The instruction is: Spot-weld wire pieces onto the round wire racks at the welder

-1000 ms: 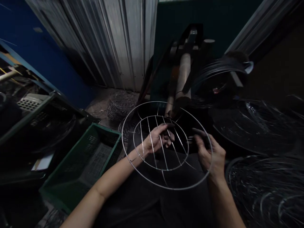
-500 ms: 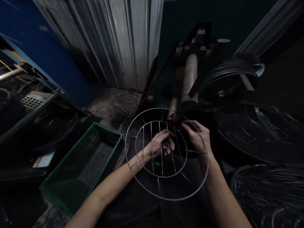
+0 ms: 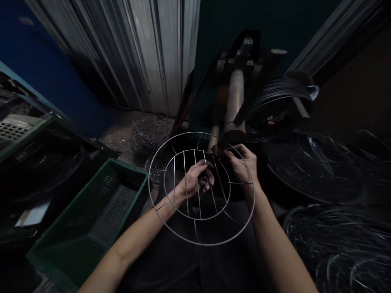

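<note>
Wire rack [image 3: 200, 219], two rings joined by short spokes with parallel bars across the inner one, lies before the machine's metal cylinder [image 3: 234, 97]; left fingers [image 3: 203, 164] curl behind its bars, right fingers [image 3: 229, 155] bend near the far rim, though what either grasps I cannot tell

Dim floor [image 3: 113, 131]: two tangled wire bundles [image 3: 149, 136], close together; loose strands beside them.

Dim metalworking workshop: machine [image 3: 235, 97] with metal cylinders, wire coils [image 3: 339, 248], green crate [image 3: 113, 219], corrugated metal wall [image 3: 146, 53].
</note>
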`<state>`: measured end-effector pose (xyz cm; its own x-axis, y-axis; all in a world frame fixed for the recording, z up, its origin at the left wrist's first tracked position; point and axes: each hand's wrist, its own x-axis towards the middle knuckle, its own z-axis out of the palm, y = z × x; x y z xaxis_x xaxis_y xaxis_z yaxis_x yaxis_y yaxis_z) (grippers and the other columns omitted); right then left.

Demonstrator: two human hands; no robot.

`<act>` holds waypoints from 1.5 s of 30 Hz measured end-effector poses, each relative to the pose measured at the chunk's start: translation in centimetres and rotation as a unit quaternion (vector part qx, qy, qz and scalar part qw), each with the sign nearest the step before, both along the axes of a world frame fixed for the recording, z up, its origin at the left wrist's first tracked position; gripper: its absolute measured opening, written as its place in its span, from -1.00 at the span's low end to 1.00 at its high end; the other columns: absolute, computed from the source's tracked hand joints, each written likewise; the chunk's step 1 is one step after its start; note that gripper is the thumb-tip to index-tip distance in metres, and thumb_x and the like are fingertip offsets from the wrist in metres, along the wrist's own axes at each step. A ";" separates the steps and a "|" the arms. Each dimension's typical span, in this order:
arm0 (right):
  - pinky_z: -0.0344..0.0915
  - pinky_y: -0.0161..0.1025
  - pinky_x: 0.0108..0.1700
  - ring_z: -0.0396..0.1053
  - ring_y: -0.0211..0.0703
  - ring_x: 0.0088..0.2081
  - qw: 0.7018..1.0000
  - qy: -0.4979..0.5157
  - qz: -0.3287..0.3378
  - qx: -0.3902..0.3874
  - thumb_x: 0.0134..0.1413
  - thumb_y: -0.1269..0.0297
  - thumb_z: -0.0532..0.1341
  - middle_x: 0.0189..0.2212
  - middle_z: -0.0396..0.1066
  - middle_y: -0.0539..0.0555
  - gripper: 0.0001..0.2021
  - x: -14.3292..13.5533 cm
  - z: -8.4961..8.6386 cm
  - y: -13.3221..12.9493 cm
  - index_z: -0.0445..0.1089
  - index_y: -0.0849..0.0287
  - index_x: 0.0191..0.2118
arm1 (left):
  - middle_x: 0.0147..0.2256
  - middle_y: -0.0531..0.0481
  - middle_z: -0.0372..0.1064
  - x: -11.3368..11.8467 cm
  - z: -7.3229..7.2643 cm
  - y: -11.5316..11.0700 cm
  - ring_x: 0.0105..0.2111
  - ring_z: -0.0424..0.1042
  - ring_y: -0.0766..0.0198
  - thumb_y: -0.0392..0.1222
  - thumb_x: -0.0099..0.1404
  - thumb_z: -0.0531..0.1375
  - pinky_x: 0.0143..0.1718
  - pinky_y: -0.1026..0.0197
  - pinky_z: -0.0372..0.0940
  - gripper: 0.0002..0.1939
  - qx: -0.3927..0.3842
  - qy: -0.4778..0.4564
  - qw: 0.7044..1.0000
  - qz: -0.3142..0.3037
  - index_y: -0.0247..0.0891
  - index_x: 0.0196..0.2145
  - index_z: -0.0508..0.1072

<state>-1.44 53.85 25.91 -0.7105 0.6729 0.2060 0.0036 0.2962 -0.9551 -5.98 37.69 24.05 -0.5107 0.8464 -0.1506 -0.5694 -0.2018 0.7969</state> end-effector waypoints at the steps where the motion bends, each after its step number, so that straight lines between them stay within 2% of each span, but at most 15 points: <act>1: 0.14 -0.34 -0.47 0.17 -0.30 -0.51 1.000 0.003 0.000 -0.005 -0.29 0.03 0.35 -0.60 0.28 -0.06 -0.67 -0.2 0.0 0.0 0.32 0.18 -0.56 | -0.64 0.08 0.34 -0.1 0.0 0.0 -0.77 0.23 0.41 -0.04 0.23 0.07 -0.78 0.45 0.09 -0.76 -0.004 0.001 1.000 0.001 -0.26 -0.26 0.23; 8: 0.16 -0.32 -0.43 0.20 -0.29 -0.48 1.000 0.024 0.012 -0.015 -0.28 0.07 0.35 -0.58 0.30 -0.05 -0.70 -1.2 -0.5 0.5 0.30 0.16 -0.56 | -0.65 0.09 0.33 -0.7 0.3 0.1 -0.77 0.23 0.42 -0.05 0.25 0.05 -0.77 0.45 0.11 -0.78 -0.005 0.008 1.000 0.001 -0.25 -0.26 0.23; 13: 0.17 -0.32 -0.42 0.22 -0.28 -0.47 0.999 0.028 -0.004 -0.017 -0.32 0.07 0.35 -0.56 0.31 -0.04 -0.70 -1.5 -0.5 0.8 0.30 0.17 -0.55 | -0.65 0.09 0.33 -0.8 0.7 0.4 -0.76 0.23 0.42 -0.07 0.24 0.03 -0.77 0.45 0.09 -0.80 -0.003 0.006 1.000 0.000 -0.25 -0.28 0.22; 20: 0.19 -0.32 -0.41 0.23 -0.29 -0.47 1.000 0.023 0.001 -0.019 -0.29 0.06 0.35 -0.57 0.30 -0.06 -0.68 -1.6 -0.5 0.7 0.29 0.17 -0.54 | -0.65 0.10 0.32 -1.0 0.5 0.5 -0.76 0.23 0.43 -0.05 0.24 0.05 -0.76 0.46 0.08 -0.78 -0.004 0.019 1.000 0.002 -0.26 -0.27 0.22; 25: 0.25 -0.33 -0.38 0.31 -0.27 -0.43 0.998 0.041 0.028 -0.029 -0.28 0.08 0.37 -0.53 0.36 -0.05 -0.70 -1.7 -0.2 0.8 0.34 0.17 -0.49 | -0.62 0.09 0.35 -1.4 0.5 0.1 -0.74 0.25 0.43 0.01 0.26 0.06 -0.75 0.45 0.11 -0.74 -0.025 0.036 0.999 -0.014 -0.25 -0.26 0.23; 28: 0.28 -0.32 -0.42 0.37 -0.25 -0.43 0.997 0.008 0.030 -0.069 -0.17 0.07 0.32 -0.44 0.44 0.00 -0.68 1.1 -0.3 1.3 0.41 0.17 -0.31 | -0.56 0.05 0.39 -1.9 0.7 0.1 -0.69 0.31 0.42 0.07 0.26 0.07 -0.71 0.44 0.15 -0.68 -0.027 0.035 0.998 -0.039 -0.25 -0.23 0.24; 31: 0.35 -0.26 -0.29 0.43 -0.20 -0.31 0.997 -0.024 0.018 -0.066 -0.09 0.10 0.30 -0.27 0.48 0.07 -0.63 5.9 -0.6 1.0 0.42 0.15 -0.13 | -0.56 0.04 0.38 -1.6 0.8 0.4 -0.68 0.31 0.42 0.08 0.24 0.08 -0.71 0.43 0.15 -0.69 -0.026 0.037 0.998 -0.041 -0.25 -0.30 0.21; 33: 0.36 -0.21 -0.18 0.43 -0.16 -0.20 0.997 -0.035 0.024 -0.058 -0.09 0.12 0.32 -0.16 0.47 0.09 -0.58 8.6 -0.9 0.4 0.42 0.12 -0.06 | -0.58 0.06 0.37 -0.8 0.6 0.6 -0.70 0.29 0.43 0.08 0.24 0.08 -0.72 0.44 0.13 -0.68 -0.030 0.049 0.998 -0.008 -0.24 -0.34 0.18; 35: 0.36 -0.19 -0.15 0.43 -0.13 -0.19 0.998 -0.033 0.011 -0.048 -0.07 0.11 0.31 -0.16 0.47 0.09 -0.61 9.4 -1.0 -0.2 0.44 0.12 -0.08 | -0.58 0.08 0.36 0.1 0.4 0.8 -0.71 0.28 0.43 0.11 0.23 0.08 -0.73 0.44 0.13 -0.67 -0.027 0.064 0.997 0.043 -0.22 -0.34 0.15; 39: 0.36 -0.19 -0.22 0.43 -0.15 -0.32 1.000 -0.009 -0.028 -0.004 -0.07 0.06 0.30 -0.36 0.50 0.07 -0.68 6.4 -1.0 -0.6 0.50 0.19 -0.24 | -0.59 0.11 0.37 1.0 0.3 0.8 -0.71 0.29 0.40 0.17 0.20 0.06 -0.72 0.42 0.18 -0.63 -0.010 0.077 0.988 0.131 -0.20 -0.34 0.10; 42: 0.34 -0.22 -0.26 0.42 -0.15 -0.34 1.000 -0.001 -0.020 0.011 -0.07 0.04 0.28 -0.37 0.49 0.06 -0.68 3.5 -0.8 -0.5 0.50 0.19 -0.28 | -0.60 0.11 0.37 0.5 0.6 0.7 -0.71 0.32 0.38 0.18 0.21 0.05 -0.71 0.40 0.20 -0.62 -0.007 0.088 0.982 0.166 -0.19 -0.34 0.09; 45: 0.31 -0.25 -0.33 0.40 -0.15 -0.38 1.000 -0.012 -0.009 -0.005 -0.09 0.01 0.27 -0.42 0.48 0.06 -0.67 1.9 -0.8 -0.4 0.49 0.20 -0.35 | -0.61 0.12 0.37 -0.2 0.9 0.7 -0.71 0.32 0.37 0.18 0.20 0.05 -0.71 0.39 0.21 -0.62 -0.008 0.090 0.978 0.189 -0.19 -0.35 0.07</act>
